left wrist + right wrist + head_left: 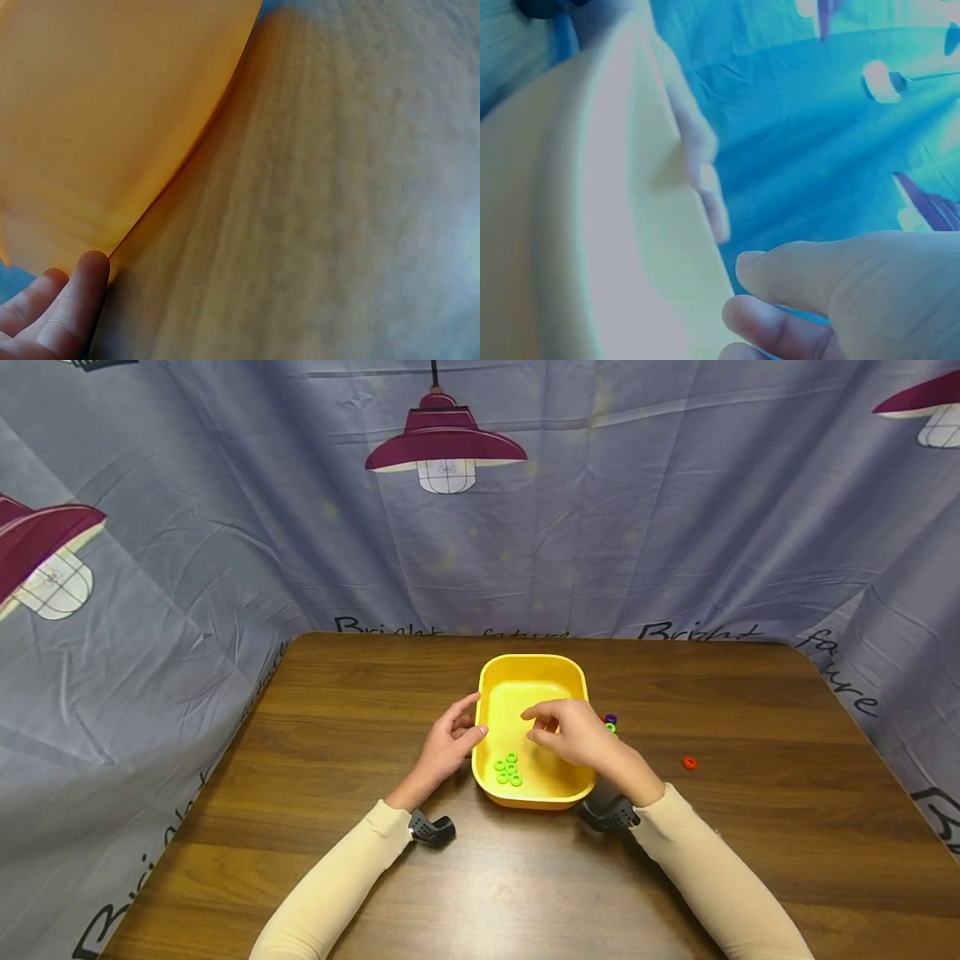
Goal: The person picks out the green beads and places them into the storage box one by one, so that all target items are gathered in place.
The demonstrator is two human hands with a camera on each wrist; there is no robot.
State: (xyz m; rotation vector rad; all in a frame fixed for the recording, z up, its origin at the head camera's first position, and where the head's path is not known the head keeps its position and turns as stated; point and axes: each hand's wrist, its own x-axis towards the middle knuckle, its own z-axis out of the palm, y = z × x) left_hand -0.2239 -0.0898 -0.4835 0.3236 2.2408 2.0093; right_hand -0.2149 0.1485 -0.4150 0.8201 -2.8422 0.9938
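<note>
rings of green point(507, 769), five or so, already lie in the yellow tray point(557, 670) mid-table. right hand point(572, 735) hovers over it, fingertips pinched; contents untellable. left hand point(450, 744) steadies the rim, fingers relaxed. purple-green rings point(611, 722) and an orange ring point(688, 763) remain outside.

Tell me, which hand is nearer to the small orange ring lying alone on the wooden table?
Right. The right hand hovers over the yellow tray, on the orange ring side; the left hand touches the tray's far wall.

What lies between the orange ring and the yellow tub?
Head view: between the orange ring and the yellow tub sit a purple ring, a green one, then bare table.
</note>
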